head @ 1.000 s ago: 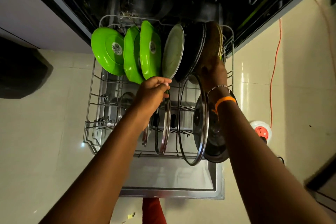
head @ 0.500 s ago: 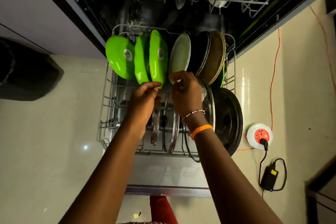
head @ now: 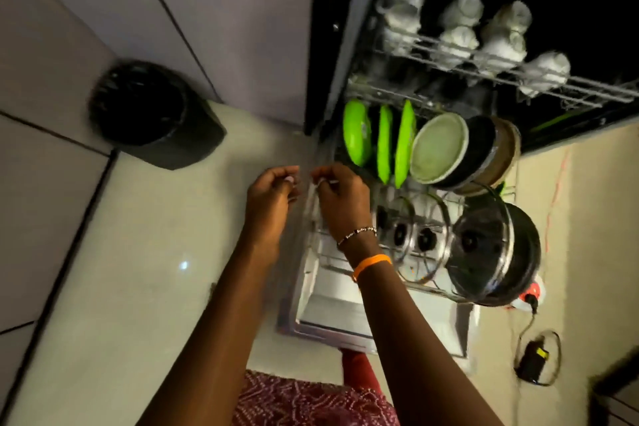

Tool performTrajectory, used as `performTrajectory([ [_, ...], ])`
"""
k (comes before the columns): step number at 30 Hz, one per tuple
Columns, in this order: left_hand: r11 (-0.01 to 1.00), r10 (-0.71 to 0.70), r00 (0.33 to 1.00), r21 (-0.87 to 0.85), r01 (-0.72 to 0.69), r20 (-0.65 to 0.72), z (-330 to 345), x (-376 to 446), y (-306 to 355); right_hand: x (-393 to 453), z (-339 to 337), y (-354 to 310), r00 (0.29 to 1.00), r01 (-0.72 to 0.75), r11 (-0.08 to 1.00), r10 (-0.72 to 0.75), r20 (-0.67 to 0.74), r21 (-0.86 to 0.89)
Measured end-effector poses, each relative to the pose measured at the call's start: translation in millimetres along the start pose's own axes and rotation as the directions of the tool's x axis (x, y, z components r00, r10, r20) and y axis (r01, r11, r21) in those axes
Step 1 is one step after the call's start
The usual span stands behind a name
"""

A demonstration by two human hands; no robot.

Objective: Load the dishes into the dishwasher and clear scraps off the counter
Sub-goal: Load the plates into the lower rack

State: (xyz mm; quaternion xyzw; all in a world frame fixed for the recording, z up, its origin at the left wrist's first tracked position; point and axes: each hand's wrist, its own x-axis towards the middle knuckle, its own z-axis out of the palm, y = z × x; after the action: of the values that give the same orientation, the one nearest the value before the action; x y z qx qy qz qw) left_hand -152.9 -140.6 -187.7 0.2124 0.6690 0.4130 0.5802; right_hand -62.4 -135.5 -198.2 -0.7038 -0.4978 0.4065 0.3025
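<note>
Two forearms reach forward side by side; the left hand (head: 273, 192) and right hand (head: 340, 199) hover with fingers loosely curled, almost touching, gripping nothing visible, at the left edge of the lower rack (head: 420, 254), where green plates (head: 358, 137) stand upright.

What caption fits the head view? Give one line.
Both hands hover by the loaded lower rack holding plates and lids.
</note>
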Motion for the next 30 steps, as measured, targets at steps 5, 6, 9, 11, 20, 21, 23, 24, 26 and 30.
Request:
performTrajectory([
  [5,0.998,0.068,0.996,0.010,-0.068,-0.053,-122.4,3.5,80.2,-14.4,83.6,-115.4,0.996,0.064,0.995,-0.069,0.056,0.079],
  [6,0.997,0.076,0.995,-0.004,-0.076,-0.058,-142.6,2.6,97.0,-16.8,97.0,-136.2,0.995,0.076,0.993,-0.082,0.064,0.094],
  [9,0.992,0.100,0.990,-0.067,-0.107,-0.094,-195.6,1.2,144.4,-23.6,134.1,-194.3,0.987,0.115,0.985,-0.128,0.097,0.132],
  [11,0.986,0.112,0.985,-0.109,-0.127,-0.133,-227.9,-0.8,174.1,-29.4,152.9,-233.7,0.979,0.161,0.978,-0.175,0.102,0.134],
  [20,0.958,0.218,0.957,-0.144,-0.247,-0.190,-306.1,-13.7,276.6,-32.7,201.8,-369.7,0.946,0.247,0.913,-0.300,0.123,0.325],
  [21,0.957,0.223,0.956,-0.143,-0.252,-0.192,-311.6,-13.5,284.7,-31.7,205.9,-380.1,0.947,0.246,0.902,-0.302,0.113,0.355],
  [23,0.948,0.254,0.946,-0.145,-0.285,-0.201,-321.1,-9.0,303.0,-24.5,216.4,-399.7,0.943,0.258,0.885,-0.318,0.098,0.387],
  [24,0.945,0.267,0.942,-0.136,-0.297,-0.202,-324.4,-7.0,310.5,-20.4,220.9,-406.4,0.941,0.263,0.881,-0.324,0.098,0.393],
  [26,0.936,0.303,0.930,-0.118,-0.331,-0.206,-332.2,0.9,330.7,-7.9,232.0,-423.0,0.931,0.270,0.870,-0.345,0.118,0.412],
  [30,0.929,0.329,0.921,-0.105,-0.356,-0.210,-342.0,40.3,375.3,34.7,252.2,-458.7,0.912,0.284,0.845,-0.384,0.144,0.453],
])
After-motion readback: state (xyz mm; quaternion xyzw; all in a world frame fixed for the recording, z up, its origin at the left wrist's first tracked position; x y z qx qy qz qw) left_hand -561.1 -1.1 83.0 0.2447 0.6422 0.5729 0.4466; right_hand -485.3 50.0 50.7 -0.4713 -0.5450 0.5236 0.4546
